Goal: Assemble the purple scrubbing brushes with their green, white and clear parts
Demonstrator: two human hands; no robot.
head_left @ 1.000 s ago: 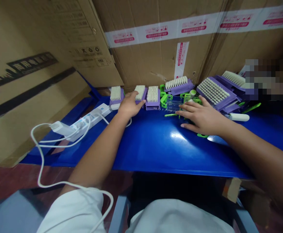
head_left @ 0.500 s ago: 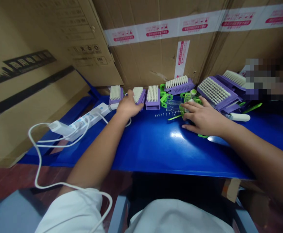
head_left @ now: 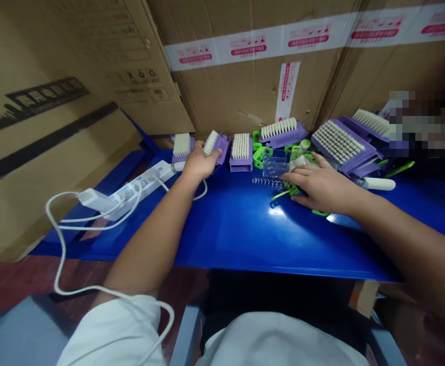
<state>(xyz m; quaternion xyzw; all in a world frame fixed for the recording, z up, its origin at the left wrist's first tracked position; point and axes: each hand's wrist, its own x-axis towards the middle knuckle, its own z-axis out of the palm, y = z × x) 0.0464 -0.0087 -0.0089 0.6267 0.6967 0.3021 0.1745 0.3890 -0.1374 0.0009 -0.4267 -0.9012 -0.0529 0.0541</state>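
My left hand [head_left: 201, 163] is closed on the sides of a purple brush head [head_left: 221, 148] with white bristles, which leans to one side. Similar brush heads stand close by, one [head_left: 182, 145] to its left and one [head_left: 241, 152] to its right. Over a heap of small parts, my right hand [head_left: 319, 185] has its fingers curled about a green plastic part [head_left: 291, 189], partly hidden under them. A thin metal spring [head_left: 266, 181] sticks out to the left of these fingers. Behind it lies a clear plastic piece [head_left: 275, 165].
A white power strip [head_left: 138, 187] with plugged-in cables lies at the left on the blue table [head_left: 237, 229]. More purple brush heads [head_left: 340, 145] pile up at the right, near a white handle [head_left: 378, 184]. Cardboard boxes [head_left: 226, 86] wall off the back.
The brush head in my left hand has tipped over, showing more of its purple side. The green part and the spring have shifted slightly to the right with my right hand.
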